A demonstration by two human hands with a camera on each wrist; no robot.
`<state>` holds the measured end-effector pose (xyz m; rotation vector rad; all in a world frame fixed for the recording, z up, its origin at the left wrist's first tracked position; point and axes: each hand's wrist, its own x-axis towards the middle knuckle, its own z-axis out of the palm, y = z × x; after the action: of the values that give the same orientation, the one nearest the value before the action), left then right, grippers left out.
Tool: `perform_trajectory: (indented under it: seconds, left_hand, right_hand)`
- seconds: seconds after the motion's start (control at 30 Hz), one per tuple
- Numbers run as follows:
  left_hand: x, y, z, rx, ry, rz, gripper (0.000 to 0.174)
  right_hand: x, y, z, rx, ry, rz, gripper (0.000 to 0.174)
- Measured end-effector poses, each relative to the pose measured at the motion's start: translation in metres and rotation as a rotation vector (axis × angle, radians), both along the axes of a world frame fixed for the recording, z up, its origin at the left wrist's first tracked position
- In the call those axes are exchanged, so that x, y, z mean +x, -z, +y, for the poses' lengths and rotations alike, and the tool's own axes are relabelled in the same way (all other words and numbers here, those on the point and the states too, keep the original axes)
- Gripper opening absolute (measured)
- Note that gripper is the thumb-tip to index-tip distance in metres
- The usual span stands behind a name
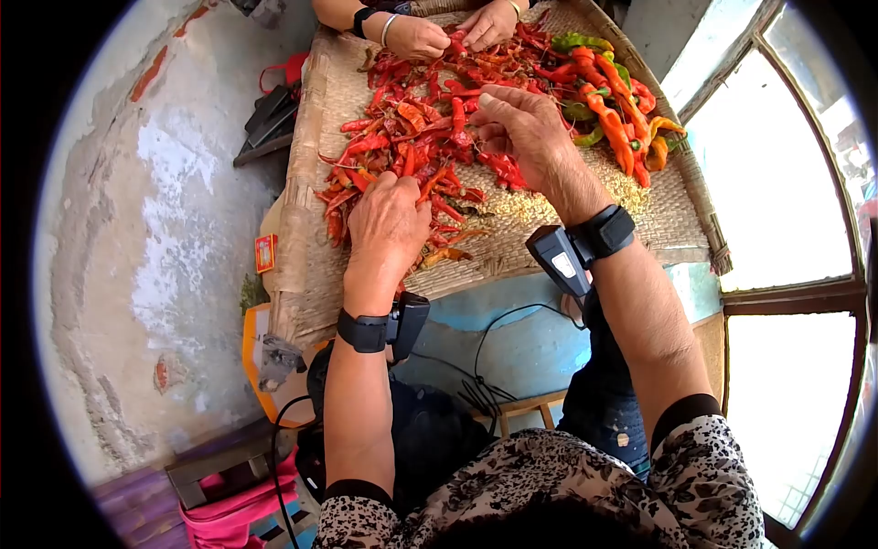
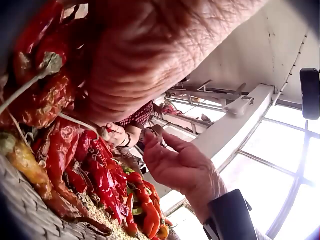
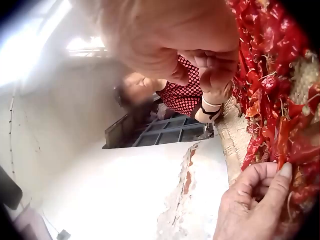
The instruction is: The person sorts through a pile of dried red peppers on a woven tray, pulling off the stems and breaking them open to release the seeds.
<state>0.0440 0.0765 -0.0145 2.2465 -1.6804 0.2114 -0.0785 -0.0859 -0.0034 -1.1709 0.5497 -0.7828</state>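
Note:
A pile of dried red chillies (image 1: pixel 430 119) lies on a wide woven tray (image 1: pixel 311 274). My left hand (image 1: pixel 389 220) rests on the near edge of the pile, with thumb and curled fingers pinching a red chilli (image 3: pixel 280 150). In the right wrist view the left hand (image 3: pixel 255 200) sits at the bottom right. My right hand (image 1: pixel 517 123) hovers just above the middle of the pile. Its fingers are loosely curled, and the left wrist view shows the right hand's (image 2: pixel 180 165) palm with nothing in it. The left hand's own fingertips are hidden in the head view.
Another person's hands (image 1: pixel 416 37) work at the tray's far edge. Orange and green peppers (image 1: pixel 613 110) lie at the tray's right, and loose seeds (image 1: pixel 521 206) are scattered near me. A window (image 1: pixel 777 183) is on the right, a rough wall (image 1: pixel 137 229) on the left.

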Motion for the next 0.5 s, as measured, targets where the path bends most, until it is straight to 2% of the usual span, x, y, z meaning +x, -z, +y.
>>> perform_trajectory:
  seconds: [0.03, 0.1, 0.17, 0.23, 0.3, 0.37, 0.43, 0.47, 0.5]
  left_hand:
    - [0.002, -0.001, 0.001, -0.023, -0.020, 0.063, 0.019]
    - [0.006, -0.002, -0.001, -0.043, -0.035, 0.131, 0.016]
    - [0.011, -0.006, -0.002, -0.187, -0.076, 0.339, 0.013]
    - [0.012, -0.011, -0.001, -0.207, -0.087, 0.360, 0.013]
    - [0.012, -0.012, -0.004, -0.333, -0.067, 0.630, 0.015]
    - [0.010, -0.015, -0.004, -0.338, -0.057, 0.631, 0.015]
    - [0.006, -0.019, -0.004, -0.255, -0.014, 0.625, 0.016]
    - [0.007, -0.016, -0.005, -0.254, -0.016, 0.627, 0.016]
    - [0.008, -0.012, -0.008, -0.337, 0.014, 0.692, 0.018]
  right_hand:
    - [0.003, 0.001, 0.005, -0.114, -0.072, 0.063, 0.033]
    - [0.007, 0.003, 0.013, -0.528, -0.139, 0.263, 0.023]
    - [0.008, 0.004, 0.022, -0.790, -0.087, 0.312, 0.021]
    - [0.008, -0.003, 0.028, -0.810, -0.115, 0.380, 0.023]
    - [0.006, -0.013, 0.029, -0.760, -0.338, 0.585, 0.024]
    - [0.008, -0.002, 0.034, -0.748, -0.289, 0.491, 0.024]
    - [0.009, 0.003, 0.037, -0.916, -0.080, 0.387, 0.022]
    - [0.009, 0.003, 0.036, -0.915, -0.083, 0.387, 0.022]
    - [0.009, 0.002, 0.034, -0.882, -0.193, 0.416, 0.021]
